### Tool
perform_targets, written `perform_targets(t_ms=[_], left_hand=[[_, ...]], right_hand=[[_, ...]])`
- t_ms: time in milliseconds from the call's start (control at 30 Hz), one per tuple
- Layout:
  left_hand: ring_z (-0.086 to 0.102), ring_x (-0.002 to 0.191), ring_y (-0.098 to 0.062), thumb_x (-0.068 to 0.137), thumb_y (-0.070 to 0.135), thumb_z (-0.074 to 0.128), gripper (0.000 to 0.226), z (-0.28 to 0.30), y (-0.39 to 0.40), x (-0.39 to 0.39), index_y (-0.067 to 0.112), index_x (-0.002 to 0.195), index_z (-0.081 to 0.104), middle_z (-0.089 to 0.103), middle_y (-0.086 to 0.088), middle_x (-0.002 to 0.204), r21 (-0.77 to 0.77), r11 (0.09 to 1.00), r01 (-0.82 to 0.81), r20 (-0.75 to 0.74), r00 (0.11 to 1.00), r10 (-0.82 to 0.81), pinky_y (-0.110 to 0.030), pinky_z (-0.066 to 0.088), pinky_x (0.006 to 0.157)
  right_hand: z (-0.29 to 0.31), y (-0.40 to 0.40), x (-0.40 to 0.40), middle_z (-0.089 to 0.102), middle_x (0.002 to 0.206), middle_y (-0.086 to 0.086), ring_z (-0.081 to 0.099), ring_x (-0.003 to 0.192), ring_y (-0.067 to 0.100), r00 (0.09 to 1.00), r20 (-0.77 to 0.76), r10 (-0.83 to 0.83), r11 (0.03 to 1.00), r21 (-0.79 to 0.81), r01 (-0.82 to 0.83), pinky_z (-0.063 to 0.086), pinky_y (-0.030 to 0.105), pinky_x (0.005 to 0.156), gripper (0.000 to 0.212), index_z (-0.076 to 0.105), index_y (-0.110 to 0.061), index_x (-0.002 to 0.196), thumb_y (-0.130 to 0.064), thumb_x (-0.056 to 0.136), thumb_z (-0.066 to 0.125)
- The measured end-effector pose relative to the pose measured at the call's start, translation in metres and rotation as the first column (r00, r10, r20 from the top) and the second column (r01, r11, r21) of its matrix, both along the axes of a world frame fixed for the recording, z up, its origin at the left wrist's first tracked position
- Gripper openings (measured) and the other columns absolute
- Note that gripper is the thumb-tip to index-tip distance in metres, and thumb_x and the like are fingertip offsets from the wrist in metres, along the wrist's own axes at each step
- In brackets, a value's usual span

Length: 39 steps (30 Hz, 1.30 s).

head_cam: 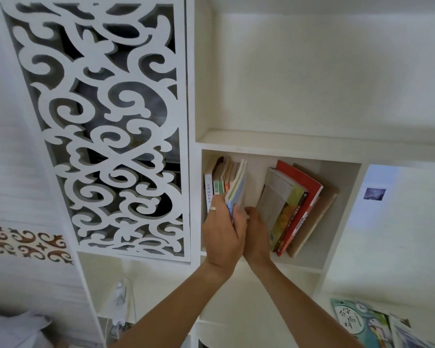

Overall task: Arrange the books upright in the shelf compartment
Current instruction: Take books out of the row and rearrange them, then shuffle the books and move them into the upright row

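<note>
White shelf compartment [342,172], left hand [224,232] gripping books [236,189], right hand [256,234] beside

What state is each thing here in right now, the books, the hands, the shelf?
Row of thin books at the compartment's left: upright, gripped at the front.
Leaning stack with the red cover at the right: tilted, not upright.
Left hand: grips the upright row.
Right hand: beside the row, fingers hidden.
White shelf compartment: open-fronted, gap between the two groups.
Green-covered book at lower right: lying flat, outside the compartment.
</note>
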<state>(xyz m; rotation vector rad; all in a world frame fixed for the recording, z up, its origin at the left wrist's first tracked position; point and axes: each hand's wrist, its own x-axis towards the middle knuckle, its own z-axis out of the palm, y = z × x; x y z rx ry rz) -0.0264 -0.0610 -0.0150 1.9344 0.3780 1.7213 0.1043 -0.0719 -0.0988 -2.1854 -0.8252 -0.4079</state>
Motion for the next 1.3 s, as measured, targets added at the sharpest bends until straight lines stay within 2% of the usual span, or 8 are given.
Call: perform_targets(t_ms=[133,333,467,633,833,967,1100,1300], left_hand=[[0.055,0.064,-0.012,0.104,0.037,0.038,0.014,0.003,-0.007,0.003,0.024,0.102,0.044,0.052,0.006,0.079,-0.066,0.998,0.012,0.027,1.000,-0.010,-0.027,0.050,0.048],[0.054,0.063,-0.008,0.104,0.036,0.043,0.018,-0.009,-0.022,0.027,0.025,0.090,0.042,0.048,0.014,0.074,-0.179,0.983,0.050,-0.040,0.998,-0.058,-0.014,0.042,0.049],[0.047,0.055,-0.004,0.105,0.035,0.047,0.020,-0.019,-0.029,0.046,0.028,0.086,0.043,0.045,0.012,0.070,-0.205,0.976,0.068,-0.128,0.987,-0.096,-0.013,0.039,0.051],[0.058,0.068,-0.003,0.104,0.042,0.044,0.017,-0.027,-0.048,0.069,0.027,0.102,0.051,0.053,0.013,0.082,-0.130,0.985,0.110,-0.240,0.961,-0.139,-0.020,0.054,0.060],[0.059,0.095,0.000,0.102,0.054,0.033,0.033,-0.023,-0.074,0.083,0.032,0.122,0.048,0.058,0.012,0.106,-0.122,0.941,0.314,-0.239,0.911,-0.335,-0.010,0.048,0.077],[0.056,0.095,-0.004,0.102,0.025,0.050,0.019,-0.004,-0.075,0.108,0.027,0.121,0.053,0.050,0.012,0.111,-0.155,0.941,0.302,-0.208,0.921,-0.330,-0.018,0.055,0.079],[0.053,0.103,-0.011,0.094,0.003,0.057,0.040,0.013,-0.064,0.144,0.027,0.127,0.056,0.047,0.003,0.124,-0.133,0.947,0.293,-0.218,0.923,-0.316,-0.029,0.055,0.091],[0.036,0.137,-0.038,0.090,0.029,0.070,0.082,-0.005,-0.071,0.200,0.038,0.155,0.021,0.019,-0.013,0.158,-0.028,0.949,0.313,-0.566,0.778,-0.273,-0.056,0.042,0.110]], right_hand=[[0.019,-0.025,-0.012,0.058,0.116,0.002,0.059,0.094,0.013,0.995,0.057,-0.080,0.982,0.174,0.069,0.042,0.015,0.070,0.027,0.056,-0.012,0.122,-0.026,0.100,0.062],[0.028,-0.062,-0.013,0.066,0.104,-0.008,0.065,0.092,0.006,0.994,0.041,0.102,0.951,0.290,-0.109,0.055,0.022,0.075,0.007,0.058,-0.023,0.111,-0.023,0.105,0.054],[0.029,-0.101,-0.012,0.054,0.145,-0.010,0.060,0.122,0.007,0.910,-0.057,0.411,0.894,0.220,-0.390,0.055,0.034,0.101,0.048,0.035,-0.038,0.153,-0.035,0.105,0.038],[0.026,-0.134,0.001,0.012,0.169,-0.018,0.028,0.151,0.005,0.900,-0.051,0.433,0.897,-0.077,-0.435,0.037,0.029,0.118,0.098,-0.009,-0.045,0.160,-0.047,0.095,0.065],[0.025,-0.143,0.007,0.058,0.141,-0.002,0.067,0.115,0.016,0.990,0.035,0.138,0.989,-0.060,-0.135,0.052,0.019,0.095,0.085,0.002,-0.029,0.163,-0.041,0.101,0.060],[0.010,-0.155,0.008,0.064,0.123,-0.013,0.064,0.088,-0.001,0.998,-0.055,0.021,0.996,0.087,-0.017,0.048,0.004,0.070,0.093,0.003,-0.037,0.162,-0.028,0.096,0.067],[0.006,-0.173,-0.007,0.064,0.118,-0.006,0.068,0.080,0.018,0.981,-0.070,-0.183,0.964,0.181,0.193,0.058,0.029,0.066,0.093,0.000,-0.043,0.158,-0.022,0.092,0.062],[0.000,-0.199,-0.005,0.060,0.116,0.002,0.065,0.064,0.028,0.956,0.002,-0.293,0.946,0.143,0.290,0.057,0.043,0.056,0.110,-0.019,-0.057,0.150,-0.016,0.089,0.062]])
